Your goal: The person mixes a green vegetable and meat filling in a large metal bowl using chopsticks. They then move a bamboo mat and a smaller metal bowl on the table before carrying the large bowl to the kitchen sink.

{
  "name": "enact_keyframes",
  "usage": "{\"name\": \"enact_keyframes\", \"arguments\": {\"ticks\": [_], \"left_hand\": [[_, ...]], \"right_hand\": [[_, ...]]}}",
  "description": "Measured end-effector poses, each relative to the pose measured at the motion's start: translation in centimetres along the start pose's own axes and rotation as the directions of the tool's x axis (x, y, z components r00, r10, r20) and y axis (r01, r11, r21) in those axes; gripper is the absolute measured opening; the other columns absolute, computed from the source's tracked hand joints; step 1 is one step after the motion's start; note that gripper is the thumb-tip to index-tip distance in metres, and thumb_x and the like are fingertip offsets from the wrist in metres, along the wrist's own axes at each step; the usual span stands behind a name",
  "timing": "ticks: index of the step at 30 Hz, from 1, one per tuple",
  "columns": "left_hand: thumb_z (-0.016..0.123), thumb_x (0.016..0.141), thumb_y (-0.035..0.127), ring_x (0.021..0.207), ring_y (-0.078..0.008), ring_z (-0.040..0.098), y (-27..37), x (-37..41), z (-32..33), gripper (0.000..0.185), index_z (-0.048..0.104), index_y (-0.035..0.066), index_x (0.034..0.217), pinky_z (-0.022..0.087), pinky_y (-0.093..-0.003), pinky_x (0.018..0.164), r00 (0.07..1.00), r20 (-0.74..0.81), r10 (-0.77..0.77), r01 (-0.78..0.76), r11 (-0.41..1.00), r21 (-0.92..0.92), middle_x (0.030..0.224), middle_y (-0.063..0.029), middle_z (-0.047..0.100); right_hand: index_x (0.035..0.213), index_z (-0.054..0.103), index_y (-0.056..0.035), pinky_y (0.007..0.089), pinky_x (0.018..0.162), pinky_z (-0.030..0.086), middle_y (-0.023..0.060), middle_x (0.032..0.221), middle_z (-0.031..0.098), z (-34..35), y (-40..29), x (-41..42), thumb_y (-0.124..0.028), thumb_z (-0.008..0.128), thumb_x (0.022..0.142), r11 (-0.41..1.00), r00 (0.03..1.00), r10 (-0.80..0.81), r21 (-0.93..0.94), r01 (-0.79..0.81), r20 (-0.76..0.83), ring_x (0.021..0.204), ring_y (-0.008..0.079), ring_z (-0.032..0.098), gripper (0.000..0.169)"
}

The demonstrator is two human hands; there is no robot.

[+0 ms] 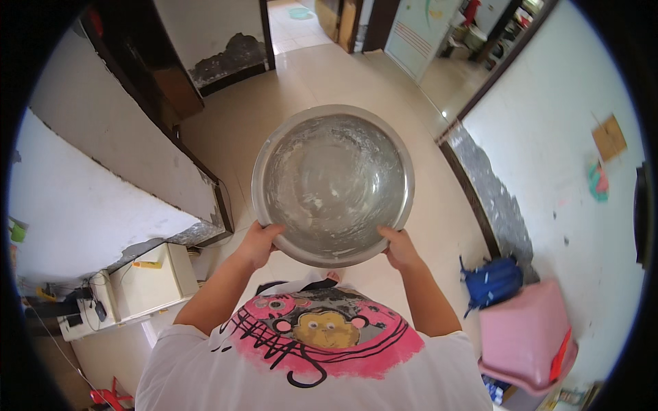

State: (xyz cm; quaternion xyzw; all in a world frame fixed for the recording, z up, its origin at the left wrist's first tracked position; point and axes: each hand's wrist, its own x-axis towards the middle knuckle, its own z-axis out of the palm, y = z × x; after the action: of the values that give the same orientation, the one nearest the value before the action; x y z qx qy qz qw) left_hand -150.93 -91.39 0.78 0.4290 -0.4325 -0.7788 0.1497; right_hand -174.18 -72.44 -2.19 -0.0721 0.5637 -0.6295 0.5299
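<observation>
A large round stainless steel basin (331,174) is held out in front of my body above the tiled floor. Whitish residue, like flour or dough traces, streaks its inner wall and bottom. My left hand (258,241) grips the near left part of the rim, thumb over the edge. On the near right part, my right hand (400,246) holds the rim the same way. The fingers of both hands are mostly hidden beneath the basin.
A white cabinet (149,272) stands at the left. At the right wall are a blue backpack (493,280) and a pink plastic tub (524,329). Ahead, a frosted glass door (414,36) stands beside a cluttered room; a second doorway (298,31) opens onto a bright tiled area.
</observation>
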Motion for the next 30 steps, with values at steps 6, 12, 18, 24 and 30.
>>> {"name": "enact_keyframes", "arguments": {"ticks": [6,12,18,24,30], "left_hand": [[0.034,0.088,0.042,0.099,-0.0249,0.050,5.7,11.1,-2.4,0.047,0.033,0.008,0.122,0.044,-0.0403,0.078,0.987,0.102,0.122,-0.101,0.977,-0.188,0.117,-0.0110,0.046],[0.037,0.088,0.036,0.090,-0.0200,0.053,7.0,28.7,-8.7,0.043,0.041,0.005,0.117,0.043,-0.0348,0.074,0.957,-0.286,-0.043,-0.008,0.984,-0.175,0.112,-0.0079,0.050],[0.046,0.086,0.025,0.083,-0.0138,0.055,22.4,45.2,-3.6,0.025,0.055,0.005,0.098,0.043,-0.0284,0.072,0.991,-0.091,0.098,-0.097,0.995,0.016,0.091,-0.0047,0.058],[0.051,0.084,0.025,0.087,-0.0137,0.053,35.3,62.6,3.5,0.025,0.057,0.005,0.097,0.042,-0.0294,0.074,0.959,0.145,0.245,-0.255,0.966,0.054,0.088,-0.0037,0.058],[0.049,0.085,0.028,0.088,-0.0123,0.052,43.1,76.1,4.0,0.029,0.058,0.004,0.098,0.042,-0.0276,0.075,0.981,0.052,0.184,-0.190,0.970,0.151,0.091,-0.0044,0.057]], "right_hand": [[0.106,0.045,0.0049,0.0370,0.073,0.048,0.0141,0.097,0.056,2.3,-7.2,16.3,-0.014,0.049,0.075,0.975,0.975,0.219,-0.043,-0.217,0.043,0.084,0.0250,0.058,0.036],[0.100,0.046,0.0041,0.0455,0.074,0.049,0.0151,0.095,0.054,0.0,-11.6,32.5,-0.013,0.046,0.078,0.935,0.934,0.328,0.192,-0.299,-0.143,0.083,0.0291,0.057,0.028],[0.096,0.049,0.0003,0.0424,0.066,0.051,0.0139,0.091,0.057,-6.0,-19.9,41.7,-0.013,0.046,0.074,0.976,0.897,0.203,0.150,-0.155,-0.393,0.079,0.0277,0.058,0.026],[0.093,0.051,-0.0007,0.0416,0.063,0.051,0.0136,0.088,0.059,-7.3,-27.8,51.7,-0.014,0.046,0.073,0.966,0.825,0.184,0.254,-0.050,-0.534,0.073,0.0274,0.060,0.025],[0.088,0.053,0.0007,0.0391,0.059,0.052,0.0140,0.083,0.060,-7.1,-37.4,71.2,-0.013,0.046,0.072,0.969,0.844,0.221,0.207,-0.134,-0.488,0.065,0.0259,0.060,0.022]]}}
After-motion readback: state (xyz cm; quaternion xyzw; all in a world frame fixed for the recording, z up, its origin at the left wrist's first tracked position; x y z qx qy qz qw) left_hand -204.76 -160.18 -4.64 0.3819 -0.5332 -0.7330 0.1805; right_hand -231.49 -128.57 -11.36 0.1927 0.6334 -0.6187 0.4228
